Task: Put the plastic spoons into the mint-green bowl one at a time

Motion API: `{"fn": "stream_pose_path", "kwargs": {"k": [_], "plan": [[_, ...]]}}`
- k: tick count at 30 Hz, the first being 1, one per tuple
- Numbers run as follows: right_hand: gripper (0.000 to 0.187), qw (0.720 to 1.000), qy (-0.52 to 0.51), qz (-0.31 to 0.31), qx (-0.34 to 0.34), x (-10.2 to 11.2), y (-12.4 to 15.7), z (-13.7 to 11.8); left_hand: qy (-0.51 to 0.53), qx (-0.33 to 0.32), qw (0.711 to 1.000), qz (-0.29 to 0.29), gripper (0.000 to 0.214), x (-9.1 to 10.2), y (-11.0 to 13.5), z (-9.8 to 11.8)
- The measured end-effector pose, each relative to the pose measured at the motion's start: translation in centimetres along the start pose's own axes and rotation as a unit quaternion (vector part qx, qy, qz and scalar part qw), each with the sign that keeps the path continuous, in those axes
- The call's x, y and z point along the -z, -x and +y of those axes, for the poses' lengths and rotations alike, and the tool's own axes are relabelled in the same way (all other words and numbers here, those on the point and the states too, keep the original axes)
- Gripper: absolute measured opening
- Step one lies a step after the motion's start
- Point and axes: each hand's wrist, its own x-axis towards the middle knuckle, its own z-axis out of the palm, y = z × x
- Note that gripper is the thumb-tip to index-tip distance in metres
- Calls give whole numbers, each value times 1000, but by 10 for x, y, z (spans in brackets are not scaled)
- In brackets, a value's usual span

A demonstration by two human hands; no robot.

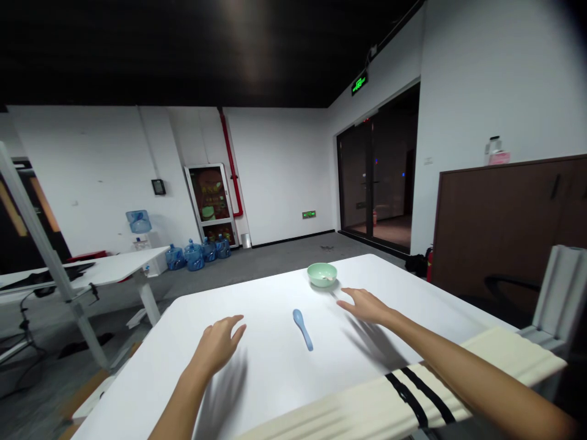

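A light green bowl (321, 282) stands upright toward the far edge of the white table (275, 379), with something small and pale inside that I cannot make out. Nearer to me lies a blue spoon (302, 330), its handle pointing toward me and slightly right. My left hand (220, 343) hovers over the table to the left of the spoon, thumb and fingers apart, holding nothing. Just right of the bowl and in front of it is my right hand (364, 304), also with its fingers apart and nothing in them. Neither hand touches the spoon.
A cream padded strip (362, 403) with black bands runs along the table's near edge. Metal posts stand at right (557, 293) and left (50, 269). Behind are another white table (137, 261), blue water jugs (195, 255) and a brown cabinet (499, 226).
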Motion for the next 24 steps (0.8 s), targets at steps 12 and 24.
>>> {"fn": "stream_pose_path", "kwargs": {"k": [12,24], "plan": [[53,998,58,19,-8,13,-43,-6,7,4,1000,4,50,2,3,6],[37,988,115,-13,-107,4,-160,-6,16,11,1000,-13,47,5,-1,10]]}}
